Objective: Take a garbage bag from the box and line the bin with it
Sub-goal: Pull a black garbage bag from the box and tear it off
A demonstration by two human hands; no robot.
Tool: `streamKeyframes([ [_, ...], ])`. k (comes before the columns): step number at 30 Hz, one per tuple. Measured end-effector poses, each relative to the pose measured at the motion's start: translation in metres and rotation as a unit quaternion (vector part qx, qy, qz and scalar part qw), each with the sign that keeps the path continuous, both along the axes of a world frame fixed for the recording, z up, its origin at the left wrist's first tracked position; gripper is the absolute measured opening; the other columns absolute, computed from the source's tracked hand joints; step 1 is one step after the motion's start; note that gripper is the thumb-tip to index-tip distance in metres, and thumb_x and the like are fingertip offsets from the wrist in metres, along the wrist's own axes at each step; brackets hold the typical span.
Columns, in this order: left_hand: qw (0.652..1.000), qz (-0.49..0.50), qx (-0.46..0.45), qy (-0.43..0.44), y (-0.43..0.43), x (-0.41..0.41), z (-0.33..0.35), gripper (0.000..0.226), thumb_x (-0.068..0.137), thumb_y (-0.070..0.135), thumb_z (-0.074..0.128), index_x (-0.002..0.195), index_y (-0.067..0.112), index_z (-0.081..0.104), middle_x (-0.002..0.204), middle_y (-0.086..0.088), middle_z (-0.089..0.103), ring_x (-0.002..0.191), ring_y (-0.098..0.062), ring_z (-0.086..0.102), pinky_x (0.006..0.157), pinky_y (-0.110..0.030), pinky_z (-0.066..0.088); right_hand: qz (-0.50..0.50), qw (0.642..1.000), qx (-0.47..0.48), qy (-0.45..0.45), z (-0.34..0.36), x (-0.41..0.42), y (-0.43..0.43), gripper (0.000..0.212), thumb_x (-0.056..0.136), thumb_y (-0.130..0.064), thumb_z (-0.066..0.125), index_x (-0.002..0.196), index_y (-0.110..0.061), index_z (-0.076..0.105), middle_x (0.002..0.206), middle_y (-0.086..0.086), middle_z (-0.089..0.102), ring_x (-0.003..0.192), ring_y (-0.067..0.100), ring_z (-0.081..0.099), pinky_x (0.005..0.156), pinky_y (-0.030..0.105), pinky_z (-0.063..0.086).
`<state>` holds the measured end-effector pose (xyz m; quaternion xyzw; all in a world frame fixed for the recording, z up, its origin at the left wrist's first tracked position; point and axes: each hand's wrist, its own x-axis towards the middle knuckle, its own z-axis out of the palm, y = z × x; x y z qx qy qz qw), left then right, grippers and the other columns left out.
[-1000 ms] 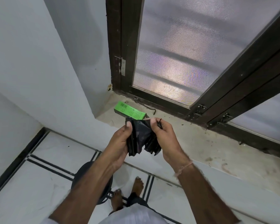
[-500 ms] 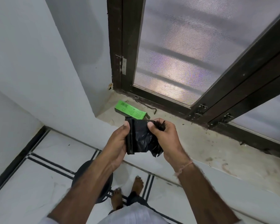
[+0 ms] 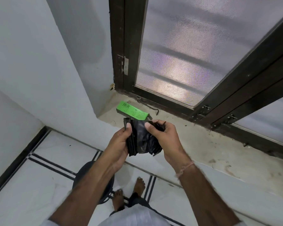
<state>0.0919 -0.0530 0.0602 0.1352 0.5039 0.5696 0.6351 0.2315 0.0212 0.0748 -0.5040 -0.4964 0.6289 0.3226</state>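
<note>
Since half a second back, both hands have barely shifted, though the right hand [image 3: 166, 141] has worked its thumb a touch further across the folded black garbage bag [image 3: 141, 138] and the pleats on that side have fanned out a little more. Left hand [image 3: 119, 145] pinches the bag's left edge, thumb pressed on top near the upper corner, fingers tucked behind out of sight. Right hand pinches the opposite side, thumb flat on the front, fingers curled round behind with a few loose folds poking up past them. Bag is held in the air between the two hands, just in front of the green box [image 3: 132, 111], which lies flat on the window ledge [image 3: 219, 152] close to the dark window frame [image 3: 178, 104]. Below the bag and toward the person, the round black bin [image 3: 83, 173] stands on the white tiled floor [image 3: 44, 160], mostly hidden under the left forearm, beside two bare feet
</note>
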Motion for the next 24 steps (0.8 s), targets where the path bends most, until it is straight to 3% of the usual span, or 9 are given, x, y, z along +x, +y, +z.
streamKeyframes([
  [6,1.000,0.012,-0.005,-0.002,-0.0006,-0.0016,-0.0019,0.042,0.109,0.036,0.038,0.121,0.014,0.071,0.119,-0.013,0.075,0.113,-0.030,0.070,0.100,-0.053,0.052,-0.015,1.000,-0.011,-0.022,-0.0003,0.0058,0.0015,0.014,0.098,-0.011,0.069,0.084,-0.012,0.070,0.069,0.000,0.070,0.056,0.013,0.063,0.047,0.026,0.052],
  [10,1.000,0.013,0.000,-0.004,-0.0002,0.0004,-0.0005,0.047,0.106,0.043,0.039,0.125,0.012,0.069,0.122,-0.019,0.072,0.111,-0.035,0.068,0.098,-0.059,0.053,-0.018,0.999,0.010,-0.032,-0.0055,0.0043,0.0023,0.012,0.101,-0.005,0.062,0.093,-0.008,0.071,0.077,0.003,0.070,0.062,0.011,0.062,0.050,0.022,0.050],
  [12,1.000,0.007,0.004,0.001,0.0003,0.0013,-0.0007,0.047,0.105,0.044,0.042,0.126,0.012,0.069,0.121,-0.021,0.071,0.106,-0.036,0.066,0.092,-0.055,0.055,-0.011,1.000,0.007,-0.026,-0.0060,0.0026,0.0029,0.014,0.103,-0.007,0.059,0.102,-0.007,0.073,0.085,0.005,0.074,0.070,0.014,0.068,0.055,0.024,0.054],
  [15,1.000,0.007,0.003,-0.002,0.0011,0.0020,-0.0016,0.041,0.105,0.037,0.046,0.124,0.009,0.069,0.111,-0.019,0.072,0.100,-0.034,0.063,0.077,-0.044,0.056,0.012,1.000,0.003,-0.008,-0.0051,0.0009,0.0022,0.016,0.100,-0.020,0.066,0.105,-0.008,0.075,0.091,0.006,0.078,0.080,0.014,0.073,0.067,0.023,0.057],
  [18,1.000,0.011,0.002,-0.015,0.0011,0.0025,-0.0021,0.042,0.104,0.034,0.050,0.126,0.001,0.064,0.107,-0.021,0.070,0.099,-0.035,0.061,0.077,-0.044,0.054,0.024,1.000,0.002,0.013,-0.0034,0.0001,0.0008,0.014,0.093,-0.022,0.076,0.099,-0.009,0.077,0.087,0.005,0.078,0.081,0.014,0.073,0.074,0.024,0.057],
  [20,1.000,0.008,0.005,-0.015,0.0006,0.0025,-0.0019,0.042,0.103,0.034,0.050,0.123,0.001,0.066,0.103,-0.023,0.068,0.092,-0.035,0.060,0.073,-0.042,0.052,0.016,1.000,-0.007,0.022,-0.0020,-0.0001,-0.0004,0.003,0.091,-0.013,0.077,0.092,-0.011,0.077,0.080,0.005,0.077,0.073,0.015,0.073,0.066,0.025,0.057],
  [24,1.000,-0.009,0.007,-0.012,0.0007,0.0009,-0.0015,0.043,0.096,0.035,0.057,0.119,0.000,0.069,0.097,-0.021,0.068,0.080,-0.028,0.063,0.063,-0.034,0.052,0.007,1.000,-0.005,0.008,-0.0022,0.0018,-0.0016,0.006,0.090,-0.010,0.078,0.086,-0.009,0.075,0.070,0.006,0.074,0.061,0.029,0.068,0.052,0.036,0.056],
])
